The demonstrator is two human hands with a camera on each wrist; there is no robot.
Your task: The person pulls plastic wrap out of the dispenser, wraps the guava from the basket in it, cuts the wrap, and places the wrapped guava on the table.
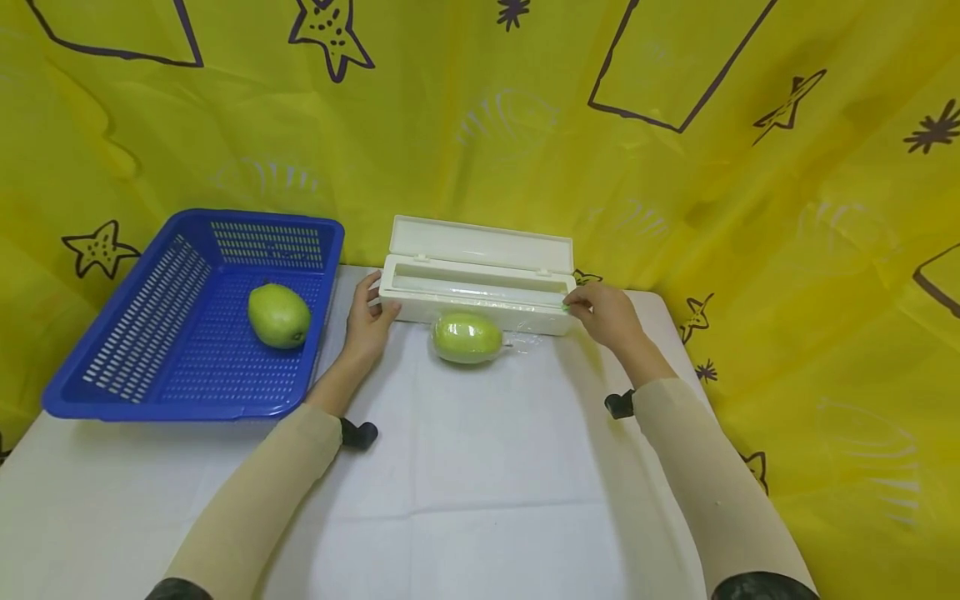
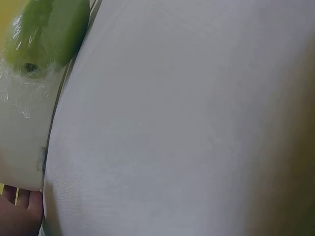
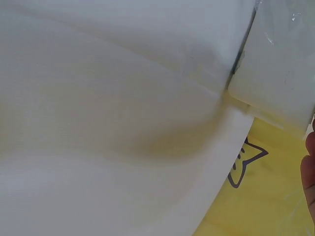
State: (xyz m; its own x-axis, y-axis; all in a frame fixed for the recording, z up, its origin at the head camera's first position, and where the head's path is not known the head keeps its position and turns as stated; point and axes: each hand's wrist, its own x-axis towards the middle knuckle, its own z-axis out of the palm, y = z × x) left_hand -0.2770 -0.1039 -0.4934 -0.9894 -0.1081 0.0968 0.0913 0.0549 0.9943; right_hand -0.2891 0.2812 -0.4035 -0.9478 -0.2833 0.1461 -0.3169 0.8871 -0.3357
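Observation:
A white cling film box (image 1: 412, 310) stands at the back of the table with its lid up and a film roll (image 1: 480, 290) inside. My left hand (image 1: 366, 327) grips its left end, thumb at the front. At the right end, my right hand (image 1: 609, 315) pinches a small green slider (image 1: 566, 307), mostly hidden by the fingers. A green oval fruit (image 1: 467, 337) lies against the front of the box under clear film, which bunches at its right end. In the left wrist view, the film clings shiny and wrinkled over the fruit (image 2: 49, 39).
A blue plastic basket (image 1: 195, 412) stands at the left with another green fruit (image 1: 279, 316) in it. White cloth (image 1: 510, 467) covers the table. A yellow patterned curtain (image 1: 450, 125) hangs close behind and along the right side.

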